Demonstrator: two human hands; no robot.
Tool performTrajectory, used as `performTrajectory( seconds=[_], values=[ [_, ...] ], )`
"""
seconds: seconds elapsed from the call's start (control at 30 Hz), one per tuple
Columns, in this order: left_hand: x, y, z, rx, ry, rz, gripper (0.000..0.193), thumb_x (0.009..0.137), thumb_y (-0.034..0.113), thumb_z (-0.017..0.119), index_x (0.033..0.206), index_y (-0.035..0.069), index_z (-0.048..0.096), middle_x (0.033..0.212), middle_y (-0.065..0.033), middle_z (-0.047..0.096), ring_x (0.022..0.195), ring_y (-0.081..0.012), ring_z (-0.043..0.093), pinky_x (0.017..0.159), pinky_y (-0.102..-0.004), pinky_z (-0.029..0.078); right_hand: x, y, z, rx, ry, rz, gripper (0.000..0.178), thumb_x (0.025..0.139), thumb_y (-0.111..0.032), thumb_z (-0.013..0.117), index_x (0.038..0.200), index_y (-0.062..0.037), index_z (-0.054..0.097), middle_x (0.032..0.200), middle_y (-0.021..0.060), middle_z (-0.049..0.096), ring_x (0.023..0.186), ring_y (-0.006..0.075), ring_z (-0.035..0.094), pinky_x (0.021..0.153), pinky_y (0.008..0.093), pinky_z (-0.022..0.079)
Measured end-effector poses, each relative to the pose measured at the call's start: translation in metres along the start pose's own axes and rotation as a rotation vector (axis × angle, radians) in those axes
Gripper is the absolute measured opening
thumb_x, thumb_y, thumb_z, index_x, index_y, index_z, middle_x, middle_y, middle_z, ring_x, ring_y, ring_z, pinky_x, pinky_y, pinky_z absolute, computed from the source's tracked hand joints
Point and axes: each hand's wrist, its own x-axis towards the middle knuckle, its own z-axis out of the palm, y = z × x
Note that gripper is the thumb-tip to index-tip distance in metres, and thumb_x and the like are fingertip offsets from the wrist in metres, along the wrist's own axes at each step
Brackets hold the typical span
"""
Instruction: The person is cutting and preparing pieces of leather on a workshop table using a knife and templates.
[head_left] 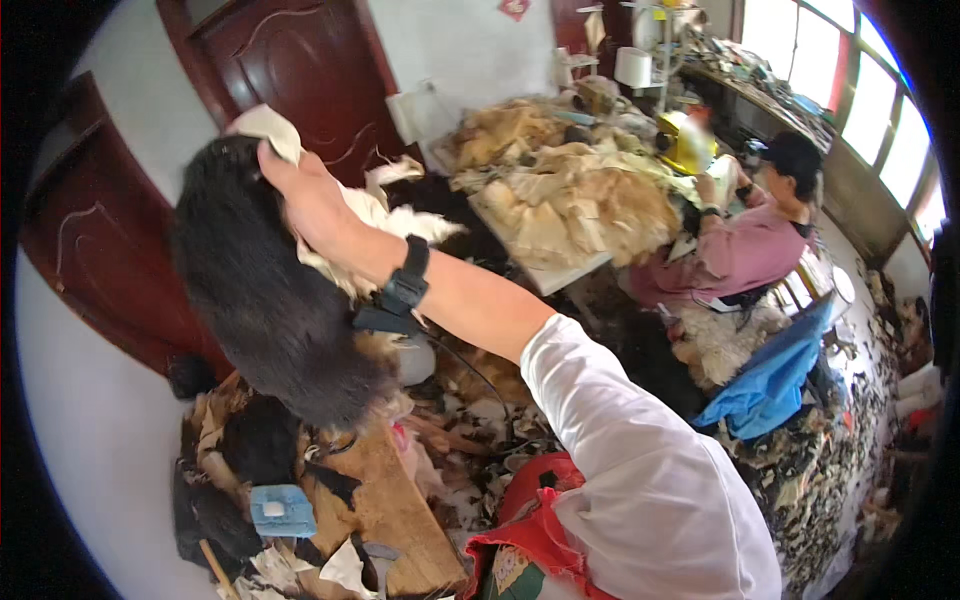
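Observation:
My right hand [305,205] reaches far across to the upper left, its fingers closed on the upper edge of a black fur pelt [265,290]. The pelt hangs from the grip with its dark hair side showing and its lower end over the wooden board [390,510]. Its pale skin side [268,128] folds over at the top, and ragged pale strips [400,215] stick out behind my wrist. A black band with a small device [405,285] is strapped round that wrist. My left hand does not show.
Fur scraps surround the board, with a light blue block [283,510] among them. Tan pelts [575,200] cover a table farther off. At the right sits a person in pink [750,250], near a blue cloth [770,375]. Dark scraps [800,500] litter the floor.

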Motion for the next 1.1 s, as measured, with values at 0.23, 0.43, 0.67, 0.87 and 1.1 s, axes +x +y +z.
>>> performTrajectory(
  seconds=[0.23, 0.43, 0.67, 0.87, 1.1],
  values=[
    [0.016, -0.011, 0.029, 0.068, -0.132, -0.173, 0.017, 0.09, 0.011, 0.064, 0.085, 0.008, 0.048, 0.056, 0.0053, 0.029, 0.047, -0.0043, 0.026, 0.042, -0.021, 0.021, -0.086, -0.087, -0.087, -0.229, 0.291, -0.07, 0.023, 0.1, -0.024, 0.051, 0.093, -0.0045, 0.06, 0.079, -0.0066, 0.055, 0.074, 0.0059, 0.046, 0.068, 0.0248, 0.04],
    [0.058, -0.031, -0.009, 0.221, -0.463, -0.105, 0.016, 0.092, 0.016, 0.063, 0.089, 0.009, 0.048, 0.06, 0.0057, 0.027, 0.053, -0.0081, 0.028, 0.048, -0.0243, 0.026, -0.129, -0.138, -0.159, -0.368, 0.658, 0.164, 0.016, 0.095, -0.016, 0.053, 0.089, -0.0043, 0.06, 0.072, -0.0033, 0.056, 0.067, 0.0098, 0.051, 0.062, 0.028, 0.04],
    [0.081, -0.082, 0.075, 0.244, -0.407, -0.146, 0.015, 0.093, 0.017, 0.06, 0.089, 0.01, 0.048, 0.06, 0.0056, 0.027, 0.053, -0.0084, 0.028, 0.049, -0.0243, 0.026, -0.165, -0.181, -0.215, -0.289, 0.783, 0.273, 0.024, 0.099, -0.022, 0.053, 0.104, -0.0023, 0.065, 0.092, 0.0029, 0.067, 0.08, 0.0118, 0.064, 0.072, 0.0272, 0.05],
    [0.098, -0.106, 0.135, 0.313, -0.285, -0.157, 0.013, 0.094, 0.017, 0.058, 0.089, 0.01, 0.048, 0.06, 0.0054, 0.028, 0.053, -0.0086, 0.028, 0.049, -0.0243, 0.025, -0.067, -0.191, -0.278, 0.107, 0.753, 0.239, 0.051, 0.097, -0.049, 0.048, 0.111, -0.0013, 0.063, 0.097, 0.0097, 0.069, 0.089, 0.0208, 0.067, 0.078, 0.0355, 0.053],
    [0.096, -0.148, 0.19, 0.384, -0.135, -0.24, 0.012, 0.095, 0.018, 0.056, 0.089, 0.01, 0.049, 0.06, 0.0052, 0.028, 0.053, -0.0089, 0.028, 0.049, -0.0243, 0.025, -0.017, -0.174, -0.626, -0.199, 0.905, 0.009, 0.047, 0.096, -0.054, 0.044, 0.09, -0.01, 0.06, 0.072, 0.003, 0.055, 0.064, 0.0167, 0.055, 0.05, 0.0336, 0.043]
  ],
)
